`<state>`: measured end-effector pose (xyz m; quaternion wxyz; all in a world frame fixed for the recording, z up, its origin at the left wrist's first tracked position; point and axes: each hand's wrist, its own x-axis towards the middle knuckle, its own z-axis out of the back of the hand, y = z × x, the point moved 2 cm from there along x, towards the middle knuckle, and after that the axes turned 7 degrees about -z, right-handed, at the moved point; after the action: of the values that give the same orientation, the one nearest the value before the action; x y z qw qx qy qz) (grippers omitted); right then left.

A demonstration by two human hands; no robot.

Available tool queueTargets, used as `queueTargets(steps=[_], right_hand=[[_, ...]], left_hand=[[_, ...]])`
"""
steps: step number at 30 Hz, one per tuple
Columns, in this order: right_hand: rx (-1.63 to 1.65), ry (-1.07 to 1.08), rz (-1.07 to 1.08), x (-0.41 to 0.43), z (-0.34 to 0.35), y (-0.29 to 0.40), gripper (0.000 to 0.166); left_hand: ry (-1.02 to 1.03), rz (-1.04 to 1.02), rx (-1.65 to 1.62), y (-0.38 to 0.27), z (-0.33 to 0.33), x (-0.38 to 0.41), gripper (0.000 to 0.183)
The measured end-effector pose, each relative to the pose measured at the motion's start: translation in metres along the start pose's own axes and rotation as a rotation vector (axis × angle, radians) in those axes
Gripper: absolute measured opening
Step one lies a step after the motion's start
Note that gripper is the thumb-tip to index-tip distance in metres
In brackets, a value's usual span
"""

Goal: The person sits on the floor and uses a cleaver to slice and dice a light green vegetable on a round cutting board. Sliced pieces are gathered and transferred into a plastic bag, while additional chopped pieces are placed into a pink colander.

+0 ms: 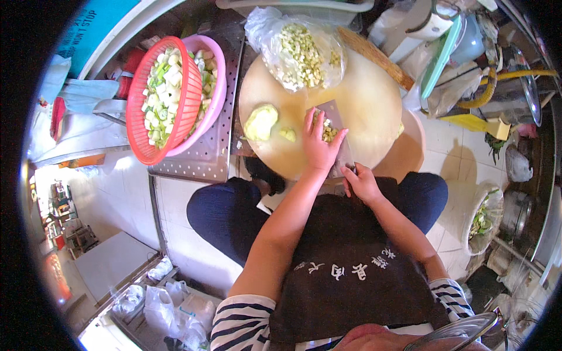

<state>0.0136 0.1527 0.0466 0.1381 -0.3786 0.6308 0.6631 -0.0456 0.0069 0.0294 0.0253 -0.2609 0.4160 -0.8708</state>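
My right hand (363, 182) grips the handle of a cleaver (333, 112), whose wide blade lies nearly flat over the round chopping board (373, 105). Small pale green vegetable dice (328, 133) rest on the blade. Over them my left hand (322, 145) is spread, fingers pointing away from me, pressing or cupping the dice. Left of it on the board sit a larger pale green vegetable piece (261, 122) and a small slice (287, 134). At the board's far side lies a clear plastic bag (272, 48) holding many similar dice.
A red basket (134, 109) of chopped scallions leans in a pink basin (221, 87) on a perforated metal tray (193, 169). Along the board's far right lies a wooden stick (373, 55). A lined bin (467, 223) with green scraps stands on the floor, right.
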Motion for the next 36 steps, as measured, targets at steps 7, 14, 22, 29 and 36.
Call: queueTargets(steps=[7,14,22,29,36], right_hand=[[-0.067,-0.018,0.154,0.058,0.014,0.137,0.028],[0.015,-0.091,0.041,0.039,0.037,0.146,0.025],[0.114,-0.207,0.017,-0.011,0.067,0.076,0.022],[-0.125,-0.359,0.052,-0.020,0.068,0.050,0.022],[-0.066,-0.301,0.086,-0.027,0.044,0.015,0.025]], left_hand=[[-0.345,-0.177,0.013,0.001,-0.022,0.154,0.032],[-0.393,0.030,0.106,0.078,-0.075,0.240,0.028],[0.452,-0.153,0.336,0.059,-0.101,0.275,0.039],[0.250,-0.417,0.020,0.067,0.030,0.237,0.015],[0.028,0.204,-0.060,0.059,0.118,0.058,0.009]])
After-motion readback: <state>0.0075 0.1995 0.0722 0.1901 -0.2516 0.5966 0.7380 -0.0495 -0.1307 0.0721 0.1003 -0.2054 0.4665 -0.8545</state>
